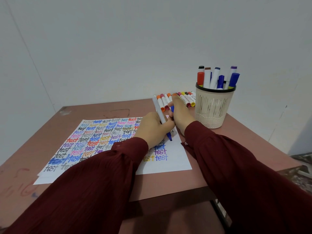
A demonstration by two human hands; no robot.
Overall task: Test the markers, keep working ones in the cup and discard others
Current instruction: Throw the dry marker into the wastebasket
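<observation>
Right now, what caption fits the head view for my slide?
Left hand grips an uncapped blue marker over the paper; right hand holds its cap.

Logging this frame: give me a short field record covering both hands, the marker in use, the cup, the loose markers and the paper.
left hand: grips a white-barrelled marker, blue tip down at the paper
right hand: pinches a blue cap, close beside the left hand
cup: beige, slotted, black rim, upright on the table, right rear
standing markers: several, capped, in the cup
loose markers: row lying behind the hands
paper: white, mostly filled with "test" in many colours
</observation>
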